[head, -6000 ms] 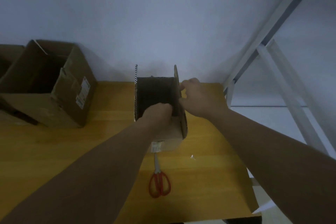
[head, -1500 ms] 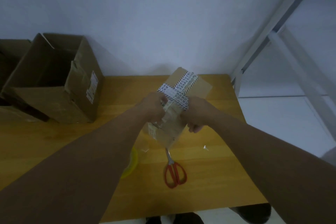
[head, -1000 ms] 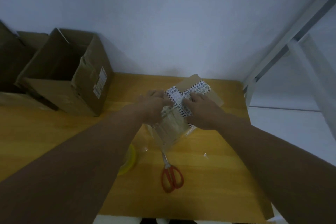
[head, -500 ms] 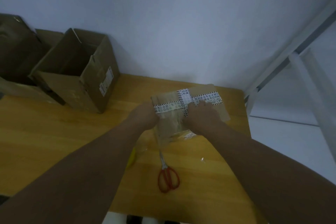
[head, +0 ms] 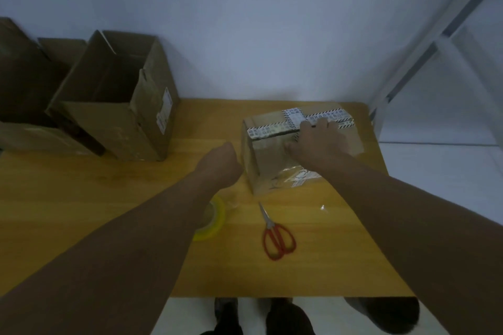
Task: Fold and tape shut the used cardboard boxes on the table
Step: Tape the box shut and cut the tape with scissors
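Observation:
A small cardboard box (head: pixel 275 160) with black-and-white printed tape across its top lies on the wooden table (head: pixel 95 198) at the right rear. My right hand (head: pixel 318 141) rests flat on top of it, fingers spread over the tape. My left hand (head: pixel 224 160) hovers just left of the box, apart from it. Its fingers point away from me and are mostly hidden; nothing shows in it. A yellow tape roll (head: pixel 215 219) lies under my left forearm, partly covered. Red-handled scissors (head: pixel 277 236) lie in front of the box.
A larger open cardboard box (head: pixel 117 106) stands at the left rear, with more boxes (head: pixel 21 84) beyond it at the far left. A white metal frame (head: pixel 435 49) rises at the right. A scrap of clear tape (head: pixel 322 207) lies near the scissors.
The small box was turned and set down flat with its taped face up. My left hand has let go of it and drawn off to the left; my right hand stays on top.

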